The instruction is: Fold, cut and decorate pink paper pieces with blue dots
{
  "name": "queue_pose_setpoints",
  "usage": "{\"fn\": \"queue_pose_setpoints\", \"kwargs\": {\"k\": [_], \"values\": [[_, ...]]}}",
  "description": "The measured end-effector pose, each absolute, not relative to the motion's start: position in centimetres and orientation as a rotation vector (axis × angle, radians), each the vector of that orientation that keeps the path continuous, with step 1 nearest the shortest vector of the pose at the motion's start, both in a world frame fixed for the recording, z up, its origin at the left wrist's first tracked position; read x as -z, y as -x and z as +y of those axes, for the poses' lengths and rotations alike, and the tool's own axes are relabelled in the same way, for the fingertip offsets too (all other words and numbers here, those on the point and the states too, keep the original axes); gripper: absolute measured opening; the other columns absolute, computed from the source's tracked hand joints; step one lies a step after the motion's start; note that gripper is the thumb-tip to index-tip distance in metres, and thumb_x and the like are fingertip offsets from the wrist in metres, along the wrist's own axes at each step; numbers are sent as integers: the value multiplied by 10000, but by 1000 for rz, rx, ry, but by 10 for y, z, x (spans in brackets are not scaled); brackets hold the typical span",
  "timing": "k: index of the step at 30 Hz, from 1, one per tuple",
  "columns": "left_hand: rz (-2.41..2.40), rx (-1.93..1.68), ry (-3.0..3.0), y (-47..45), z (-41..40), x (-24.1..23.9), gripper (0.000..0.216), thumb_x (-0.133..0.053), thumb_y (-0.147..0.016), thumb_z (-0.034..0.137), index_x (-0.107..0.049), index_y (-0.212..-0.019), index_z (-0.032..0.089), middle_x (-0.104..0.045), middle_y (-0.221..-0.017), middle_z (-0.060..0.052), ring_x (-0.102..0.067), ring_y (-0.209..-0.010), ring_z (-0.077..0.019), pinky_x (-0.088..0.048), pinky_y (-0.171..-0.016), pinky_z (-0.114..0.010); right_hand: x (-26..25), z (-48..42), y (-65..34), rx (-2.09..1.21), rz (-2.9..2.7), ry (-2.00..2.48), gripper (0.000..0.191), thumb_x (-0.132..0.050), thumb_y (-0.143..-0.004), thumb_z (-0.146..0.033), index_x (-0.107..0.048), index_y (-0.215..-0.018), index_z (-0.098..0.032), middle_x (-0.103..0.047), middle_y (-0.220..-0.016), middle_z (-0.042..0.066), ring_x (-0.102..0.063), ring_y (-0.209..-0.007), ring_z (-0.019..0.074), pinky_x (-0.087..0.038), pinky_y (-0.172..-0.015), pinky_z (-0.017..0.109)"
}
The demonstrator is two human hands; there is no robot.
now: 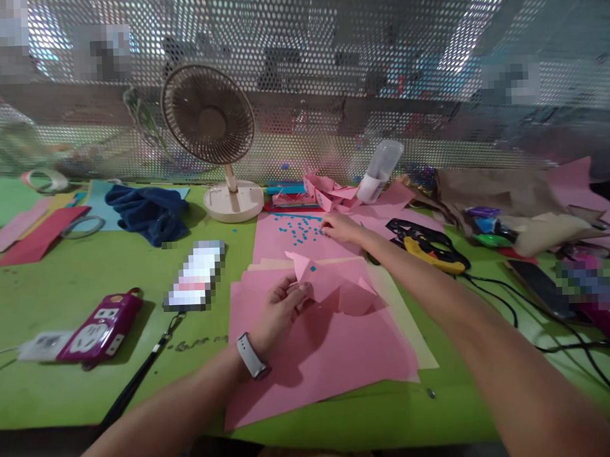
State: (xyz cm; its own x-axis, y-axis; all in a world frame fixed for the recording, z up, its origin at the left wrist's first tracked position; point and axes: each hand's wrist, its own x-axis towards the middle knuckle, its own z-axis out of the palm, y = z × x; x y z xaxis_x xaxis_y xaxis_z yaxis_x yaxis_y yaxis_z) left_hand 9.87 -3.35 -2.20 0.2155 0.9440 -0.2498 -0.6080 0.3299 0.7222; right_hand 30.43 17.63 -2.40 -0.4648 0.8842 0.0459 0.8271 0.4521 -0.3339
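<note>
My left hand [287, 302] pinches the left edge of a folded pink paper piece [331, 284], which carries a small blue diamond on its upper left part. Beneath it lies a stack of pink paper sheets [310, 368] with pale yellow sheets [408, 318] showing at the right and top. Farther back, my right hand [339, 227] reaches down to a pink sheet strewn with small blue paper bits [300, 230]. Its fingers are drawn together at the right side of those bits; whether a bit is between the fingertips is too small to tell.
Behind the work stand a fan [234, 201], a pile of folded pink pieces [328, 191] and a tilted bottle [380, 172]. Black-and-yellow pliers [430, 247] lie right. To the left are a phone [196, 275], a purple power strip [101, 329] and a blue cloth [149, 210].
</note>
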Motion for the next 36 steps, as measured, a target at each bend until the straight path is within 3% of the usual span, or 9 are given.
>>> {"fn": "queue_pose_setpoints", "kwargs": {"k": [6,12,18,27,36], "values": [[742,-1148,-527,-99,-33,21,437,-899,-568,300,-576,-835,174,-629,-747,22,-587,-707,-100,-530,-731,-269,30,167,-306,-776,-2145,1479,111,-492,-853,-90,-578,-803,-139,-694,-749,49,-621,-605,98,-488,-581,190],[734,-1157,-543,-100,-34,20,434,-889,-589,305,-557,-834,171,-597,-727,44,-560,-666,-76,-534,-729,-257,15,140,-308,-968,-1874,1386,39,-560,-844,-182,-569,-816,-157,-664,-711,20,-609,-575,91,-470,-518,188],[732,-1192,-458,-101,-34,23,507,-906,-556,274,-530,-883,179,-636,-765,35,-605,-710,-85,-537,-767,-260,-18,75,-305,-1049,-1667,1248,150,-642,-790,-314,-592,-826,-178,-636,-687,3,-568,-551,98,-373,-442,198],[690,-1222,-421,-104,-39,25,502,-872,-630,231,-509,-976,202,-680,-804,34,-660,-741,-104,-542,-851,-308,-3,-20,-259,-1105,-1663,1128,185,-600,-845,-374,-616,-874,-192,-629,-777,5,-583,-698,132,-508,-624,263],[677,-1217,-440,-103,-41,20,360,-852,-631,219,-564,-844,184,-681,-757,33,-658,-740,-110,-550,-846,-318,5,-20,-257,-1041,-1601,1131,185,-599,-862,-368,-611,-885,-184,-639,-777,9,-595,-699,133,-511,-652,267]]}}
